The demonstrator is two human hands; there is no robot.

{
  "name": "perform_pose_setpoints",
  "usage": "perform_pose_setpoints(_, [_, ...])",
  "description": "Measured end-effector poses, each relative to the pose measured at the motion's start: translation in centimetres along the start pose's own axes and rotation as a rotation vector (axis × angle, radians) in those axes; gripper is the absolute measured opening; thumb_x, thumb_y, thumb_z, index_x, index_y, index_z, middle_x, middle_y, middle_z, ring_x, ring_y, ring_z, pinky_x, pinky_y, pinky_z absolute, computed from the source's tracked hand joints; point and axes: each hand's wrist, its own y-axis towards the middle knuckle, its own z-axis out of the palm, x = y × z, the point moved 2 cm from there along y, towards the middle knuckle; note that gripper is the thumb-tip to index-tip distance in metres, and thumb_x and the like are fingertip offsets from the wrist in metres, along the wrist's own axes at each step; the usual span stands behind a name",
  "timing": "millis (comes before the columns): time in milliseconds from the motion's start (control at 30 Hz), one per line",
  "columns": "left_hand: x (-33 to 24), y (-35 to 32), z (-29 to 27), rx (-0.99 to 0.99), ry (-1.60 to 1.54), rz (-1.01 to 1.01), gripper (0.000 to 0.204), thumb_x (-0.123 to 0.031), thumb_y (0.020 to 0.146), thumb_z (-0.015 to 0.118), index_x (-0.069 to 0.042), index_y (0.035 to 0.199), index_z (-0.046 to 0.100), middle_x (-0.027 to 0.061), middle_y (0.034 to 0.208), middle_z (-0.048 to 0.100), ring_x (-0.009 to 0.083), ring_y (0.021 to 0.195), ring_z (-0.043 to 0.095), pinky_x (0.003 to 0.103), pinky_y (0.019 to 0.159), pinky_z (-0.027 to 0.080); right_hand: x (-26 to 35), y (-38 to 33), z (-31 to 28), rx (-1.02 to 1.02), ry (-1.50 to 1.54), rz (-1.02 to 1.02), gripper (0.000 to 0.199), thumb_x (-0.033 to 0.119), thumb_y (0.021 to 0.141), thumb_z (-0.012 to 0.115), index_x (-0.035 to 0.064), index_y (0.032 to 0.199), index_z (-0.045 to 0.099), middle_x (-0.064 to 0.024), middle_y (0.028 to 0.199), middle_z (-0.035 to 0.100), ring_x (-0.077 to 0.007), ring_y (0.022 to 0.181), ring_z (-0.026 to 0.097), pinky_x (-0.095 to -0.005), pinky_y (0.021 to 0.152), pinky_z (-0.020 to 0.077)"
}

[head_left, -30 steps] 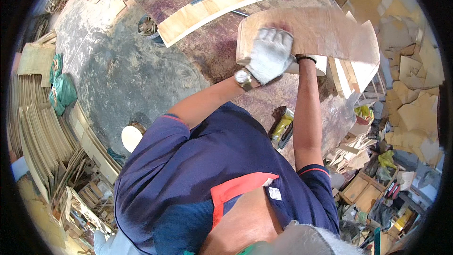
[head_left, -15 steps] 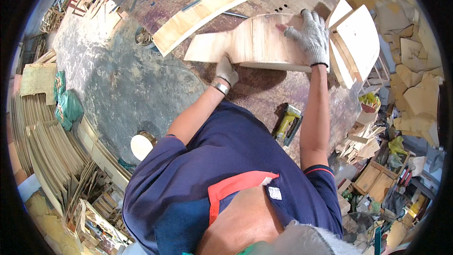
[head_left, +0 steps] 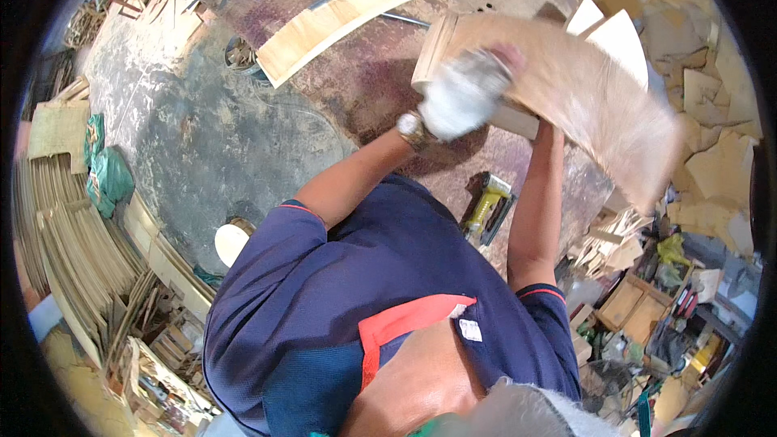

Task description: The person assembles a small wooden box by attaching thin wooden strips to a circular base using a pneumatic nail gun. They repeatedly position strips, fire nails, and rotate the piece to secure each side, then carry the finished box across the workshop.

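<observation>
A curved wooden frame piece, smeared by motion, is tilted over the floor in front of me, its broad bent panel reaching toward the right. Against its near left part lies my left hand in a pale knitted glove, too blurred to show how the fingers sit. My right forearm goes up beneath the piece, which hides that hand. Between my arms a yellow-and-black staple gun rests on the floor. Behind the piece stand pale curved wooden panels.
A long curved plywood strip lies beyond, with a metal rod near it. Stacked thin boards and a green bag are at left. A pale round-topped object stands by my left elbow. Wood scraps pile up at right.
The wooden piece has been turned over and swung, its narrow end going from left to right. My left hand moved right and up onto it; my right hand went from on top to underneath.
</observation>
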Motion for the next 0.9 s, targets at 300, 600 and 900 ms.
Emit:
perform_pose_setpoints(300, [11.2,-17.3,0.1,-1.008,-0.783,-1.752,0.023,-0.016,0.105,0.06,0.0,0.118,0.071,0.0063,0.109,0.071,0.0163,0.097,0.064,0.033,0.087,0.051,-6.9,-1.2,-2.8,0.063,0.412,0.317,0.058,0.05,0.083,0.082,0.0,0.101,0.058,-0.0137,0.085,0.059,-0.0265,0.082,0.06,-0.0397,0.075,0.0507])
perform_pose_setpoints(600, [10.4,-6.6,-3.2,-0.524,-0.623,-0.95,0.03,-0.023,0.109,0.057,0.005,0.105,0.065,0.0016,0.094,0.062,0.009,0.084,0.051,0.029,0.075,0.046,-11.3,-7.8,-1.2,-0.177,0.668,0.39,0.056,0.032,0.082,0.089,-0.0002,0.117,0.06,-0.0157,0.104,0.065,-0.0268,0.099,0.064,-0.041,0.088,0.0518])
perform_pose_setpoints(900, [22.5,4.1,4.7,-0.221,-0.847,-1.127,0.061,-0.056,0.107,0.051,0.003,0.123,0.058,0.0098,0.123,0.058,0.019,0.117,0.049,0.039,0.107,0.038,-7.0,-18.2,-2.4,-0.729,0.585,0.375,0.04,0.025,0.095,0.075,0.0014,0.124,0.062,-0.0195,0.14,0.062,-0.033,0.124,0.061,-0.0441,0.104,0.0478])
